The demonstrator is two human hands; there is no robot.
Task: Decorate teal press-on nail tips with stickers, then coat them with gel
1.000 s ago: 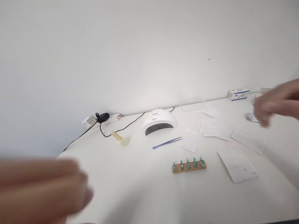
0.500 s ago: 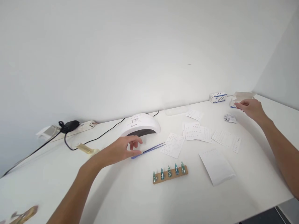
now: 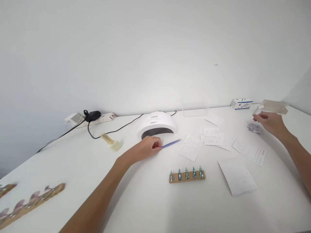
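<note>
My left hand is closed on the end of blue tweezers, which lie on the white table in front of a nail lamp. At the far right my right hand has its fingertips pinched together, and what is in them, if anything, is too small to make out. Just left of it lies a blurred little heap of silvery packets. Behind it stands an open box with its flap up. Nearer me, a brown holder carries a row of pointed teal press-on nails.
Several sticker sheets are spread right of centre, with a curled white sheet nearer me. A closed box stands by the wall. On the left are a pale yellow brush, a black cable and blurred nail holders.
My left hand has gone from open fingers above the tweezers to closed on their end. My right hand has moved down from the open box towards the packets. The view has swung left.
</note>
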